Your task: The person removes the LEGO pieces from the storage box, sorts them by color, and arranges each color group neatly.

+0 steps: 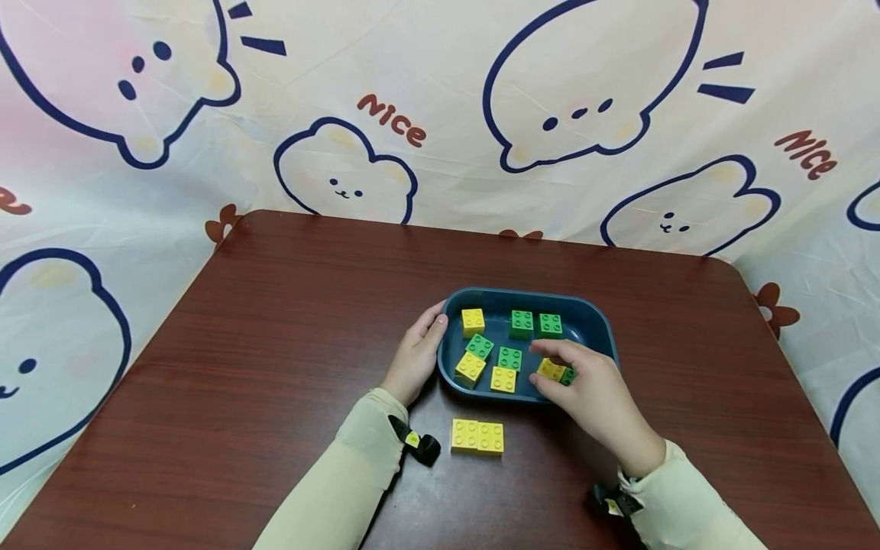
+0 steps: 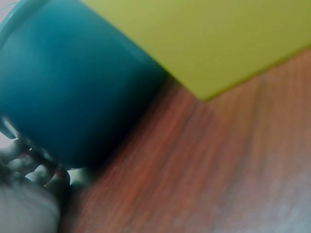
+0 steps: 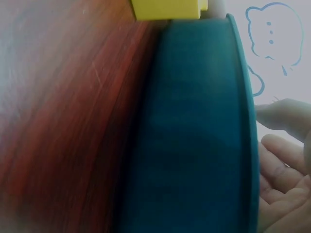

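A dark blue tray (image 1: 525, 295) holds several yellow and green toy building bricks. My left hand (image 1: 416, 353) holds the tray's left end, thumb at the rim; in the left wrist view its curled fingers (image 2: 34, 167) lie against the outer wall. Over the tray's right part is my right hand (image 1: 594, 389), thumb and index finger apart. Between them, lower down, show a yellow brick (image 1: 551, 369) and a partly hidden green brick (image 1: 567, 376). In front of the tray, two yellow bricks (image 1: 477, 437) lie side by side on the table.
The brown wooden table (image 1: 309, 321) extends around the tray on all sides. A printed cloth (image 1: 440, 69) with cartoon bears hangs behind and beside it. In the tray's left half, yellow bricks (image 1: 473, 322) and green bricks (image 1: 509, 358) lie scattered.
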Demonstrator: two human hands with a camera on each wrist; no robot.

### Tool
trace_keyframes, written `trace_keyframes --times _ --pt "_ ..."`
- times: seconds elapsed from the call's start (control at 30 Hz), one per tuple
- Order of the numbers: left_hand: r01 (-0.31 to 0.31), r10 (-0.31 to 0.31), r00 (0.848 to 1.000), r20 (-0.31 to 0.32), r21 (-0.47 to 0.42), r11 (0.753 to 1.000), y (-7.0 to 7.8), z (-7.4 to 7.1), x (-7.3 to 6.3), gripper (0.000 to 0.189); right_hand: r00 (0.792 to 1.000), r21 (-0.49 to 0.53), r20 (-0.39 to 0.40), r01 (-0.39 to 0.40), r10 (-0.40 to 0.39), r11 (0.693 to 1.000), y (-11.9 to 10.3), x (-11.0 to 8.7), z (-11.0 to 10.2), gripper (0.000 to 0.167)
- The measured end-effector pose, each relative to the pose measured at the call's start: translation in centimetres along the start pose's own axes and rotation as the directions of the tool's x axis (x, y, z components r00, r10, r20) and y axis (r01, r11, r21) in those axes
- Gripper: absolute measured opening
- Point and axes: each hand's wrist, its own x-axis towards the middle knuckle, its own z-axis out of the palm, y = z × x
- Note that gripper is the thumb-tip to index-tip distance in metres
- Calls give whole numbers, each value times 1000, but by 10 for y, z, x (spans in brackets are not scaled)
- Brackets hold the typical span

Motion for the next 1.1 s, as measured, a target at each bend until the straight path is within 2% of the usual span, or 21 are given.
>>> trace_keyframes --times 0.27,0.77,1.1 --pt "-5 5 1000 5 -7 1000 0 0 -1 47 995 -15 76 -55 56 998 7 8 2 46" --pt "0 0 1000 3 -26 1000 1 0 0 47 985 -48 138 -94 100 994 10 17 0 49" --pt "5 -5 1000 4 -16 1000 1 0 0 46 984 -133 166 -41 63 990 9 18 4 48"
